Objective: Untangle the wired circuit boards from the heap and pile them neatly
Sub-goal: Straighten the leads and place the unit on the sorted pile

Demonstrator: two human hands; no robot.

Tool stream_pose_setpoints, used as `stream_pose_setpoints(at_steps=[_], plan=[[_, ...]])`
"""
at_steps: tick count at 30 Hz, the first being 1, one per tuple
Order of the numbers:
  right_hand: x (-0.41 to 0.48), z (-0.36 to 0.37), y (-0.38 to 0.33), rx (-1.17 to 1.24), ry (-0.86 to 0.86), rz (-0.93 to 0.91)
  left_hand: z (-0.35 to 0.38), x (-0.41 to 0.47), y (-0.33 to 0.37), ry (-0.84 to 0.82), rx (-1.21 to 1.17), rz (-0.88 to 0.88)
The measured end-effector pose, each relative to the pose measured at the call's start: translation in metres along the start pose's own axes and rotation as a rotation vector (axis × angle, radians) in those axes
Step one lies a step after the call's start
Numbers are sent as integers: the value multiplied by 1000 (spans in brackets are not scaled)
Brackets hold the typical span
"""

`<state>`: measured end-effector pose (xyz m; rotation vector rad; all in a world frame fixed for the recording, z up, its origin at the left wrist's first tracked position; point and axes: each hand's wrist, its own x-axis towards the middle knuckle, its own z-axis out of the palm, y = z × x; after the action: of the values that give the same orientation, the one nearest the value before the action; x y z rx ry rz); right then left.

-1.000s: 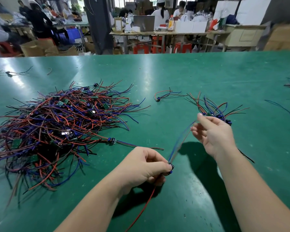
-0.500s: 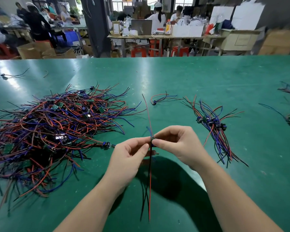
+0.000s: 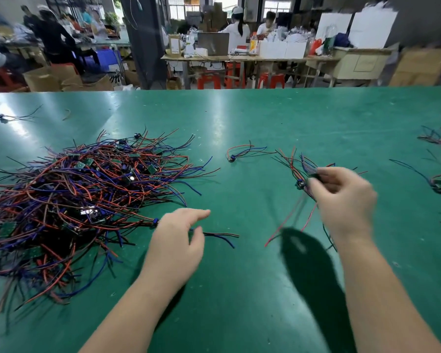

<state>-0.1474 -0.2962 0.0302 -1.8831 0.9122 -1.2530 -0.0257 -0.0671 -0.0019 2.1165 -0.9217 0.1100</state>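
Half a second earlier both hands were pinching one wired board (image 3: pixel 313 175) mid-table (image 3: pixel 252 118). By now they'd split. The right hand (image 3: pixel 341 197) had swung it over to the small pile (image 3: pixel 294 164) on the right, fingers curled round the blurry board with its wires trailing underneath. The left hand (image 3: pixel 176 243) had let go, fingers loose and empty, just beside the heap (image 3: pixel 82 197) and a stray lead (image 3: pixel 219 235). Looked like one more freed, but the heap was still huge.

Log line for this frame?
step: stacking | right hand: grips wired board at small pile | left hand: open, at heap edge
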Motion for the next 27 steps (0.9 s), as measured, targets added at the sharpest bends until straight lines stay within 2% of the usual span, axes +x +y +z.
stream_pose_setpoints(at_steps=[1, 3, 7, 11, 13, 17, 23, 25, 27], plan=[[8, -11, 9, -94, 82, 10, -4, 2, -4, 38, 100, -39], [21, -27, 29, -246, 142, 94, -9, 4, -11, 46, 246, -155], [26, -34, 52, -421, 51, 326, -11, 1, -19, -74, 506, -337], [19, -23, 44, -535, -124, 291, -5, 2, -19, -108, 551, -323], [17, -17, 36, -549, -139, 220, -3, 4, -22, -103, 512, -316], [3, -4, 14, -373, -55, 28, -4, 7, -26, -5, 488, -256], [-31, 25, -10, -111, -472, -8, -4, 12, -23, 17, 359, -127], [-26, 23, -6, -110, -436, 1, -6, 11, -17, 147, 342, -29], [-20, 17, -4, -15, -342, 128, -11, 10, -10, 370, 271, 83]])
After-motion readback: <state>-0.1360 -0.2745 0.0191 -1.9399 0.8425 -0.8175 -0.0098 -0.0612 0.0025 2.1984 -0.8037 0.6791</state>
